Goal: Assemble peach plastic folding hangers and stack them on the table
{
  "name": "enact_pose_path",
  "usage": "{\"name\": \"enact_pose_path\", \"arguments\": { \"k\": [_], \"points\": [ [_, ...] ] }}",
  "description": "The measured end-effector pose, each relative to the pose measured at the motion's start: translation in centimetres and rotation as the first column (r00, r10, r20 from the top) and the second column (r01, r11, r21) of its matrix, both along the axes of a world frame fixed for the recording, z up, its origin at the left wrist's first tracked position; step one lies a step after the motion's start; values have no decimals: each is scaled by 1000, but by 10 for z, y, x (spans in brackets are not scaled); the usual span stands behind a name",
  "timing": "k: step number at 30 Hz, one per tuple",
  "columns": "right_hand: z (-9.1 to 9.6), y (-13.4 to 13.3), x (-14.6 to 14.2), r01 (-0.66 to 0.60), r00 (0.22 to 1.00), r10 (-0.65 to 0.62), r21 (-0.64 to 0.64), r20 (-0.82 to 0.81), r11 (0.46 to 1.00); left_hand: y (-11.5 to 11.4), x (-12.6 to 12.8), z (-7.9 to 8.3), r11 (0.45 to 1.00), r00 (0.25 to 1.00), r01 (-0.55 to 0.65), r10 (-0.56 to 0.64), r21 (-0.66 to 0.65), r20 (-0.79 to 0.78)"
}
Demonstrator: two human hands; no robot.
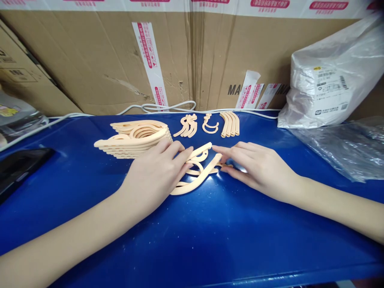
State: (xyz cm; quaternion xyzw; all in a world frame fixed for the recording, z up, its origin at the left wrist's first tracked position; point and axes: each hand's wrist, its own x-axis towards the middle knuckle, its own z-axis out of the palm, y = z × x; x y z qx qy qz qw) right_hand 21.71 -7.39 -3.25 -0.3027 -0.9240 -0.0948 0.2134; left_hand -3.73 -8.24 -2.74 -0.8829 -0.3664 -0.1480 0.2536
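A peach-coloured plastic hanger piece (200, 173) lies flat on the blue table (210, 232) between my hands. My left hand (156, 172) rests palm down on its left part, fingers stretched out flat. My right hand (255, 166) lies on the table at its right end, fingers extended and touching the piece's tip. Just behind my left hand sits a stack of the same hanger pieces (135, 138). Further back lie small groups of peach parts: curved clips (188, 126), a hook (209, 124) and bent strips (230, 124).
Large cardboard boxes (120, 56) wall off the back of the table. A white cable (168, 108) runs along their foot. A white plastic parcel (330, 84) and clear plastic bags (351, 148) occupy the right. A black object (18, 168) lies at the left edge.
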Motion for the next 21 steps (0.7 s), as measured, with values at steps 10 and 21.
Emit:
{"name": "enact_pose_path", "arguments": {
  "k": [10,21],
  "points": [
    [4,13,12,140,990,-135,-124,49,982,8,-5,3,995,994,91,-88,41,-69],
    [10,3,3,-17,999,25,-173,44,985,11,-7,4,989,985,146,-143,32,-97]
  ]
}}
